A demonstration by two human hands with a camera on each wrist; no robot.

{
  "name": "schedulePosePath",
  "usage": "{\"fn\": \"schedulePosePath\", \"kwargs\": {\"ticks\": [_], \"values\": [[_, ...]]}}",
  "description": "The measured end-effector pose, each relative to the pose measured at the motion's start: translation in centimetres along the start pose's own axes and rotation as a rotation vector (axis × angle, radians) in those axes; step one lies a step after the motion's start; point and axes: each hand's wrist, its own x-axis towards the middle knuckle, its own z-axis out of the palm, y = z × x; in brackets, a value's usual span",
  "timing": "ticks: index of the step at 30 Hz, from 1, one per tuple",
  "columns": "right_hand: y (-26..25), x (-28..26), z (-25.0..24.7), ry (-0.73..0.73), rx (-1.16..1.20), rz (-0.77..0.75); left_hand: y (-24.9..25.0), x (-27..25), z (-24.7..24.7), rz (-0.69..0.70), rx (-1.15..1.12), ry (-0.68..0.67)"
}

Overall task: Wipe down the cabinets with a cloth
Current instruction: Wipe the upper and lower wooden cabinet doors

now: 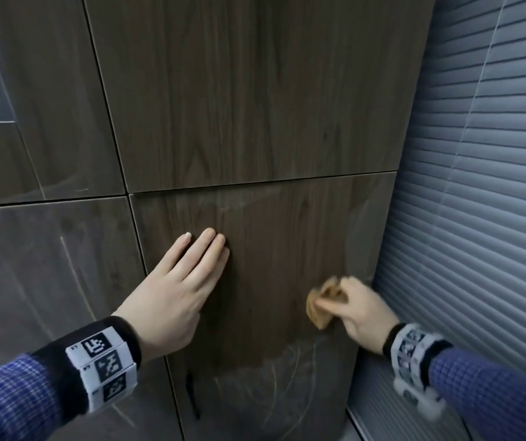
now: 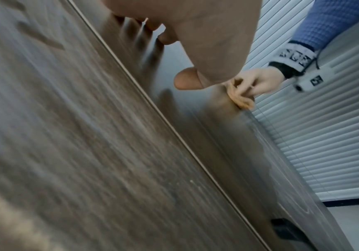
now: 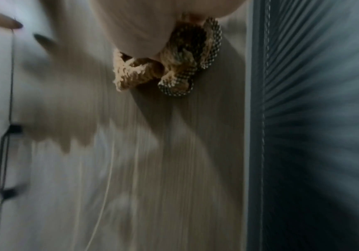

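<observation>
With your left hand (image 1: 172,294) flat on the lower cabinet door (image 1: 274,243), sweep the cloth (image 1: 320,308) bunched in your right hand (image 1: 358,313) over the streaks below it.

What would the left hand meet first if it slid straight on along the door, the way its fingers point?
Probably the horizontal seam above the lower cabinet door. The left hand lies flat on that door, fingers pointing up and slightly right; bare wood shows between fingertips and seam.

Left hand (image 1: 172,292) flat on lower cabinet door (image 1: 264,237), frame centre; right hand (image 1: 361,313) presses cloth (image 1: 318,308) at door's right edge, blinds (image 1: 484,186) beside.
</observation>
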Motion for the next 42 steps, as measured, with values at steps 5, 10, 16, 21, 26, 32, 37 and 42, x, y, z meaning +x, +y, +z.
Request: {"fn": "schedulePosePath", "kwargs": {"ticks": [5, 10, 16, 21, 26, 32, 37, 42], "values": [[0.6, 9.8, -9.8, 0.541, 0.038, 0.064, 0.1, 0.0, 0.5, -0.006, -0.011, 0.017], [0.8, 6.3, -5.6, 0.583, 0.1, 0.184, -0.1, 0.0, 0.9, 0.008, -0.005, 0.033], [1.8, -4.2, 2.8, 0.192, 0.041, 0.357, -0.4, -0.1, 0.5, 0.021, 0.001, 0.016], [-3.2, 4.5, -1.6, 0.284, -0.086, 0.119, -0.9, -0.2, -0.1, 0.047, -0.013, -0.003], [-13.0, 15.1, -4.7, 0.375, -0.134, -0.091, -1.1, -0.4, -0.5, 0.055, -0.006, -0.022], [-14.0, 16.7, -5.6, 0.315, -0.218, -0.172, -1.6, -0.7, -0.9, 0.088, 0.005, -0.036], [-4.9, 12.0, -7.5, 0.456, -0.172, 0.008, -1.7, -1.1, -0.9, 0.079, -0.016, -0.046], [-2.2, 9.6, -7.3, 0.454, -0.167, 0.11, 0.6, -1.8, 0.0, -0.001, -0.058, -0.066]]}}
